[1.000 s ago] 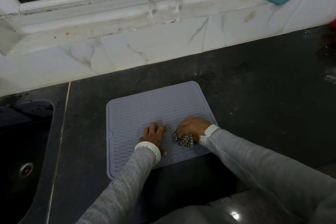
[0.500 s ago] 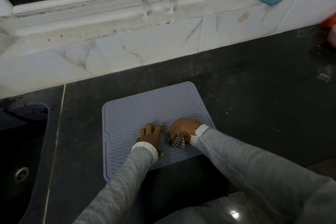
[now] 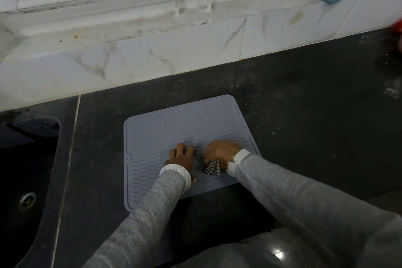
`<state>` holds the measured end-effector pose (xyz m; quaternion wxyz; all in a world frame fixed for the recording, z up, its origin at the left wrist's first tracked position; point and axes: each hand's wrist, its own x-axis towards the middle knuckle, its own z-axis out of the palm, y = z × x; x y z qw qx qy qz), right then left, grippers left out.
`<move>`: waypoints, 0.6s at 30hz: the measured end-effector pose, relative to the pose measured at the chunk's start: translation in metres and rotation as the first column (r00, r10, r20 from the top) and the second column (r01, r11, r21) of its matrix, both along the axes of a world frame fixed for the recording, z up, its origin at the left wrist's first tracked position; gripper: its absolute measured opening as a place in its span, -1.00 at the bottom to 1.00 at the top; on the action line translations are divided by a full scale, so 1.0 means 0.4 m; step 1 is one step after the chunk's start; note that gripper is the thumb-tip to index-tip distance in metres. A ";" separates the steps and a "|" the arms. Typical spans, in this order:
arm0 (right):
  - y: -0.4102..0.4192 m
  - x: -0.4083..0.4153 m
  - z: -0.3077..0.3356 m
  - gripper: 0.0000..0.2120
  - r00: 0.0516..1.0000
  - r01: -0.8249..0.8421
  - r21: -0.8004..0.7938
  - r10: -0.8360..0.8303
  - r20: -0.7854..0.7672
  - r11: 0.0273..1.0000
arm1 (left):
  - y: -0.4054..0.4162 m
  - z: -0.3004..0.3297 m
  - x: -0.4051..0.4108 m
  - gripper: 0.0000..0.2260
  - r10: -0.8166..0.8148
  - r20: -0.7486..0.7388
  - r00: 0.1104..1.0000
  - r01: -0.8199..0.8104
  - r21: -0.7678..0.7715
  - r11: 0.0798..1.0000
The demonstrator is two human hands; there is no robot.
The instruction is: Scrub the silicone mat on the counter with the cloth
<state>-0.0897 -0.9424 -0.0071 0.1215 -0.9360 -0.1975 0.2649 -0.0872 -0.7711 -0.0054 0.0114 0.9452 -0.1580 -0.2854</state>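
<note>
Sink (image 3: 28, 172) is noted at far left. Silicone mat (image 3: 156, 132) lies flat on the dark counter (image 3: 304, 115). Left hand (image 3: 181, 156) is pressed on the mat, fingers spread, steadying it. Right hand (image 3: 221, 151) is clenched round the bunched checked cloth (image 3: 210, 165), which is pressed onto the mat's near right. Scrubbing is judged underway; far ridges likely remain, so firm strokes are called for.

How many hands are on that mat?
2. The left hand presses on the mat near its middle; the right hand, just beside it, grips the cloth.
</note>
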 end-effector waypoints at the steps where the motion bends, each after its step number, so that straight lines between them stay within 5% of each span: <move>1: -0.020 -0.007 0.005 -0.71 0.999 -0.034 0.016 0.034 0.005 0.999 | 0.003 -0.002 -0.002 -0.23 0.002 0.007 1.000 -0.002 -0.005 1.000; 4: -0.122 -0.027 -0.002 -0.77 0.990 0.001 0.096 -0.015 0.139 0.995 | 0.008 -0.004 -0.007 -0.25 0.008 0.014 1.000 -0.007 -0.026 1.000; 8: -0.200 -0.035 0.010 -0.74 0.991 0.054 0.168 -0.074 0.113 0.984 | 0.006 -0.002 -0.007 -0.26 0.014 0.006 1.000 -0.014 -0.033 0.999; 13: -0.101 -0.027 0.017 -0.79 0.974 0.021 0.248 -0.076 0.215 0.969 | -0.002 -0.004 -0.003 -0.24 0.012 0.005 1.000 -0.012 -0.009 1.000; 18: -0.083 -0.039 -0.026 -0.73 0.980 -0.029 0.111 0.006 0.200 0.993 | 0.003 -0.009 -0.005 -0.24 0.026 0.010 1.000 -0.026 -0.022 0.999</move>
